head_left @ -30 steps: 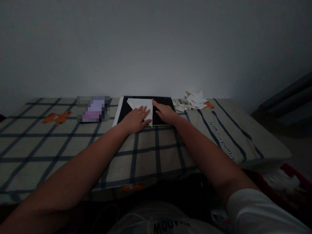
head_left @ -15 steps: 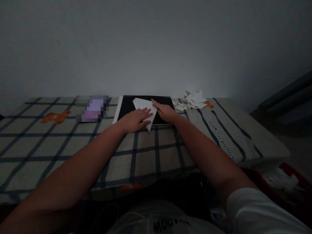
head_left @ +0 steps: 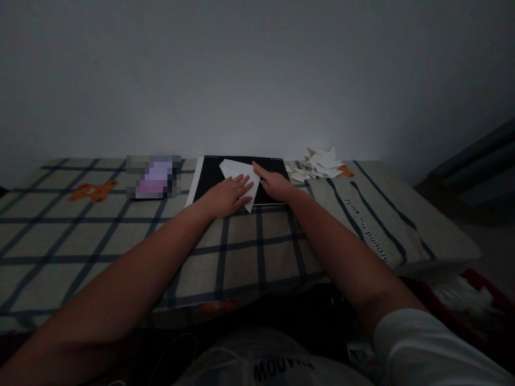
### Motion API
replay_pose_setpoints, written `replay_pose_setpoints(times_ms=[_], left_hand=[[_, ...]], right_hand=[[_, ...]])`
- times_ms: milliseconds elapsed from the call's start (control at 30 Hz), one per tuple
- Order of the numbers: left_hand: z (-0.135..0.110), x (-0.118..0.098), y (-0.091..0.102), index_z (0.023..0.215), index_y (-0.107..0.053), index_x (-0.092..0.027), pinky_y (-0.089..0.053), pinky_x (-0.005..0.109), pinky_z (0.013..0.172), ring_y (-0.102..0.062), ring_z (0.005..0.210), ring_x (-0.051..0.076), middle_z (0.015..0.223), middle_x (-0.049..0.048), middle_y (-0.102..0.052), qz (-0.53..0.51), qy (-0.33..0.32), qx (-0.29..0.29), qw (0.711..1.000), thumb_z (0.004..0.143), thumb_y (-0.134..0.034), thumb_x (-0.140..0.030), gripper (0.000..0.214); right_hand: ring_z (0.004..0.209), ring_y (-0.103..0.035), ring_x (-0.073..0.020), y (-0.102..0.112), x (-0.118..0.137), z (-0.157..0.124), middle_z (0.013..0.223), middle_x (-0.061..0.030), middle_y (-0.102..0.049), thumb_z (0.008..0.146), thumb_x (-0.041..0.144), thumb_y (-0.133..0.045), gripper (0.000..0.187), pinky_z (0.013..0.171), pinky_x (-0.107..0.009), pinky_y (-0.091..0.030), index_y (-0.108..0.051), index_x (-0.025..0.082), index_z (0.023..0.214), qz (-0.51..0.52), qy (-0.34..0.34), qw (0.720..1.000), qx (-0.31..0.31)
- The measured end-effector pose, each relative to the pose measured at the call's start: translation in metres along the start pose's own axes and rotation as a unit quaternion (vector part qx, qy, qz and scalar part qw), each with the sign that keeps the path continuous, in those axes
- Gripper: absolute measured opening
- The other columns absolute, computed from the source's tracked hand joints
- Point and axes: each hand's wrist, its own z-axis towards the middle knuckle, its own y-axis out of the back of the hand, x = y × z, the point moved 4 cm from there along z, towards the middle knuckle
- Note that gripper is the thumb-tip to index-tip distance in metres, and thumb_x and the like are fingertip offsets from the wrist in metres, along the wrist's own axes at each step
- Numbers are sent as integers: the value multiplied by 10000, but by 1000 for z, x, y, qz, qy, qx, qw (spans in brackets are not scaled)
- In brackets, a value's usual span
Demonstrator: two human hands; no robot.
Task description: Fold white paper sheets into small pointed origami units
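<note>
A folded sheet of white paper (head_left: 240, 169), coming to a point toward me, lies at a slant on a black spiral-edged pad (head_left: 209, 177). My left hand (head_left: 229, 197) rests flat across the paper's lower left part with fingers spread, hiding some of it. At the paper's right edge is my right hand (head_left: 277, 185), its index finger stretched out along the upper right corner and the thumb lower down. Both hands touch the sheet. The paper's tip sticks out past the pad's near edge.
A checked cloth (head_left: 241, 257) covers the table. To the right of the pad sits a heap of folded white paper pieces (head_left: 322, 162). A phone-like device (head_left: 155, 179), its screen blurred, lies at the left. A pale wall (head_left: 257, 80) rises behind.
The paper's near tip has shifted slightly right and away from me. My left hand has slid a little right with it; the right hand has hardly moved.
</note>
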Motion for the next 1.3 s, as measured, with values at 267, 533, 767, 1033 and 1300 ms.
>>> replay_pose_setpoints(times_ms=[267,533,767,1033,1300], left_hand=[[0,-3,0,1560,-331,-91,-189,453,1233,-218,1537,286,1646,174,-254,22,-2,7,1000,1054,-244,-461,632],[-1,0,0,1551,-349,-101,-185,432,1235,-211,1541,267,1648,162,-257,11,0,3,1000,1048,-246,-475,636],[-1,0,-1,1563,-332,-107,-163,417,1240,-186,1547,263,1657,138,-246,9,-7,12,1000,1048,-235,-472,638],[-2,-2,1,1567,-317,-108,-175,427,1239,-205,1542,262,1649,140,-263,20,-8,10,1000,1049,-236,-470,637],[-4,-7,2,1550,-358,-97,-131,457,1249,-208,1541,272,1641,149,-283,64,-10,-9,998,1055,-269,-443,610]], right_hand=[[1431,-454,-238,-2,-3,1,1594,-90,-375,921,103,-411,714,1191,-465,-366,-225,168,1607,2,1,1000,0],[1427,-459,-203,-1,-8,0,1579,-64,-414,925,86,-381,715,1190,-442,-375,-213,205,1610,45,-16,999,-5],[1440,-439,-206,-2,-8,1,1604,-73,-358,912,65,-390,723,1204,-416,-357,-221,172,1608,31,-3,1000,2],[1465,-400,-229,0,-4,-1,1612,-112,-346,969,233,-474,679,1208,-435,-340,-236,151,1600,14,12,1000,4],[1468,-393,-260,-2,-1,0,1601,-139,-370,967,291,-530,666,1212,-457,-320,-310,138,1576,-15,10,1000,15]])
